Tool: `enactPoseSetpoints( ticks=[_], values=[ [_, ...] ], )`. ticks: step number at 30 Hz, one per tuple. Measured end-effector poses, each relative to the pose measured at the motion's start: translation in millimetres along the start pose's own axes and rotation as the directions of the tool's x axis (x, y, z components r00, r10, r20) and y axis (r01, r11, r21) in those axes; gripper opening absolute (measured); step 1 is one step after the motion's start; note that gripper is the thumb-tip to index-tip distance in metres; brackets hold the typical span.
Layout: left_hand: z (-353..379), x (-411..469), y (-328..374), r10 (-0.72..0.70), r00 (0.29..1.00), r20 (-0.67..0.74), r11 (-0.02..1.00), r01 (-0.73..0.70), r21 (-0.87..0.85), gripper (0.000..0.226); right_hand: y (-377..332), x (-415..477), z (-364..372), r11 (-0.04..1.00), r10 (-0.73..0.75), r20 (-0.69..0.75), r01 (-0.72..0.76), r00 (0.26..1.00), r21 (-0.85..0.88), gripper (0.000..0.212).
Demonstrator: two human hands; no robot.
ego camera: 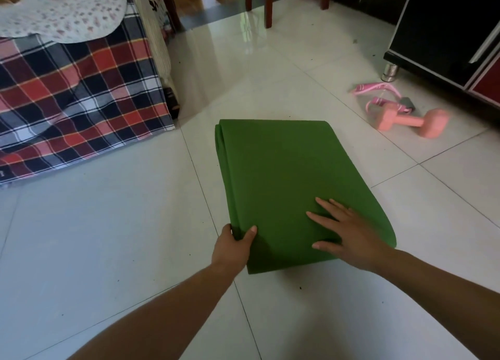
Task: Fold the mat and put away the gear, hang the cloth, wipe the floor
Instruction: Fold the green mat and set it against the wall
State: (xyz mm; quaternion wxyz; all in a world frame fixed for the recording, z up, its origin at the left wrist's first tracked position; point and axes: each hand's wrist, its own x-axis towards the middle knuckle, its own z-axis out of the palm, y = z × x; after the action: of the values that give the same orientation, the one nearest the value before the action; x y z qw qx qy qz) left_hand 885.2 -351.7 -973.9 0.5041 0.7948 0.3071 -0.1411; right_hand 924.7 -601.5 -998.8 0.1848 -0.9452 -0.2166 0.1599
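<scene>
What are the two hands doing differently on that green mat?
The left hand curls around the folded green mat at its near left edge, thumb on top; the right hand lies flat, fingers spread, on its top. The left is at the edge, the right farther in. Both touch the mat.

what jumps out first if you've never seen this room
The folded green mat lies mid-floor on the white tiles, with the left hand gripping its near left edge and the right hand pressed flat on top. To the right, a pink dumbbell lies near a black cabinet; a plaid cloth covers furniture at left.
</scene>
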Motion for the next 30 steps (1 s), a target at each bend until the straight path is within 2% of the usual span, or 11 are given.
enactPoseSetpoints(
  ticks=[3, 7, 13, 16, 19, 24, 27, 30],
  values=[
    [-2.9, 5.1, 12.4, -0.027, 1.0, -0.006, 1.0, 0.027, -0.002, 0.053, -1.7, -7.9, -2.6, 1.0, -0.013, 0.02, 0.012, 1.0, 0.003, 0.09],
    [-4.7, 5.7, 20.8, -0.023, 1.0, 0.008, 0.999, 0.023, -0.024, 0.05, -12.9, -12.9, -1.0, 0.986, -0.027, 0.048, 0.034, 0.999, -0.165, 0.094],
    [-9.4, 6.4, 41.2, -0.015, 1.0, 0.005, 0.998, 0.015, -0.064, 0.054, -30.9, -9.6, 15.7, 0.965, -0.043, -0.09, 0.018, 0.995, -0.262, 0.12],
    [-14.1, 2.4, 49.7, -0.001, 0.999, 0.035, 0.996, 0.004, -0.084, 0.056, -29.4, -0.4, 11.1, 0.952, -0.072, -0.204, 0.006, 0.976, -0.307, 0.107],
    [-23.1, -2.6, 56.0, 0.033, 0.995, 0.095, 0.985, -0.017, -0.17, 0.061, -23.9, 5.8, 0.9, 0.942, -0.121, -0.257, 0.029, 0.959, -0.333, 0.1],
    [-37.4, -5.9, 48.4, 0.203, 0.961, 0.186, 0.976, -0.183, -0.122, 0.086, -19.6, 20.9, -23.1, 0.961, -0.124, -0.237, 0.057, 0.964, -0.271, 0.087],
    [-37.1, -6.1, 46.6, 0.252, 0.941, 0.224, 0.963, -0.222, -0.152, 0.093, -21.3, 24.0, -28.3, 0.977, -0.123, -0.2, 0.084, 0.972, -0.196, 0.082],
    [-32.9, -5.8, 47.2, 0.33, 0.909, 0.255, 0.944, -0.313, -0.103, 0.098, -22.8, 26.1, -32.2, 0.983, -0.096, -0.182, 0.065, 0.979, -0.169, 0.08]
  ],
)
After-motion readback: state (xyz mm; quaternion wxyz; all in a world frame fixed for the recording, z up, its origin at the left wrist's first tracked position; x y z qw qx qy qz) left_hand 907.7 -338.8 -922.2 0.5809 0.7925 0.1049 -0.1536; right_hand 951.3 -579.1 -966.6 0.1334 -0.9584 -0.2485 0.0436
